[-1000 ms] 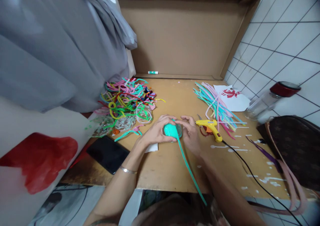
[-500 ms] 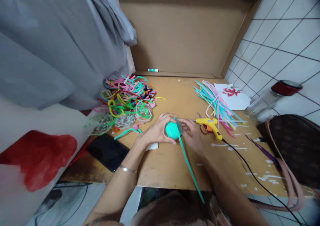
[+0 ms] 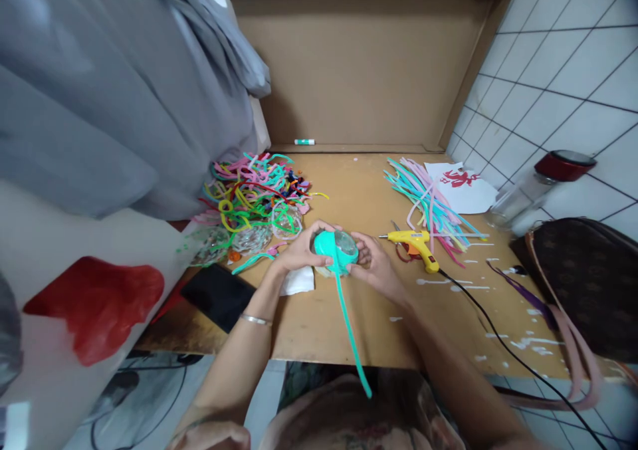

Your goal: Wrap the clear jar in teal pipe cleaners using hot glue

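Observation:
Between my two hands is a small clear round container (image 3: pixel 345 242), partly covered in teal fuzzy pipe cleaner. One long teal pipe cleaner (image 3: pixel 350 327) trails from it toward the table's front edge. My left hand (image 3: pixel 303 249) grips the wrapped left side, thumb in front. On the right side, my right hand (image 3: pixel 373 264) holds it with thumb below and fingers curled at the rim. The container is tilted, its clear round face turned up to the right. A white piece of paper (image 3: pixel 298 282) lies beneath my left hand.
A yellow glue gun (image 3: pixel 413 242) with a black cord lies to the right, near a bundle of pipe cleaners (image 3: pixel 423 191). On the left are a tangled pipe-cleaner heap (image 3: pixel 254 197) and a black phone (image 3: pixel 219 296). A bottle (image 3: pixel 543 184) and brown bag (image 3: pixel 588 277) stand far right.
The container has shifted slightly left and turned, so more of its clear face shows. The trailing pipe cleaner swung left. More of the white paper is visible.

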`<state>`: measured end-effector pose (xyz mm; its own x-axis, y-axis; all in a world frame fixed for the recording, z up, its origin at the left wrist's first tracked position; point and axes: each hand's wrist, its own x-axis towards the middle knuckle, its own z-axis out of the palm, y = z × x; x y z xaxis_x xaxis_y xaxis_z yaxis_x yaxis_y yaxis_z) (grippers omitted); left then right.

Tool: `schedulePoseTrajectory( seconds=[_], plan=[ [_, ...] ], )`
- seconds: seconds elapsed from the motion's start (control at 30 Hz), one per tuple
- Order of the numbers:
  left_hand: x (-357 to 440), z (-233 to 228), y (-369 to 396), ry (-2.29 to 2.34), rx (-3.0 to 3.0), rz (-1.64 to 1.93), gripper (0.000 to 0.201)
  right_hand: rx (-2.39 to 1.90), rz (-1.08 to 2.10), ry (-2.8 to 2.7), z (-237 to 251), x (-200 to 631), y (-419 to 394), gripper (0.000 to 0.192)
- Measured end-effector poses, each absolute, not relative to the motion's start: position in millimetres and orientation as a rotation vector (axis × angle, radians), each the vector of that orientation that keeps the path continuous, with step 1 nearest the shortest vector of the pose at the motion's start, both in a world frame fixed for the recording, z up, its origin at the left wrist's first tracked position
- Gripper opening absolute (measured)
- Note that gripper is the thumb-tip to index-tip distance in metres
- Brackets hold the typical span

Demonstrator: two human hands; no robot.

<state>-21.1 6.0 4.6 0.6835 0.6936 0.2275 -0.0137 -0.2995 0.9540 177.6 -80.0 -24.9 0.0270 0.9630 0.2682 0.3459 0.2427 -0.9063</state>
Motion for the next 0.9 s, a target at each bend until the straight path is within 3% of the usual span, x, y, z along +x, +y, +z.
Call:
schedulePoseTrajectory(
  seconds=[0.27,0.5,0.9],
  plan=[
    [-21.8,-8.5,14.3,0.44,1.572,0.697,0.068,-1.303,0.931,-1.574,-19.7,185.5,-81.2,0.07],
    [-20.1,1.9,7.9,0.439,1.615,0.662,0.072,-1.301,0.755,-1.65,-5.9,181.4,-88.3,0.066],
    [-18.0,15.9,-0.9,0.564,1.846,0.553,0.066,-1.239,0.781,-1.686,2.3,178.7,-91.7,0.064]
  ],
)
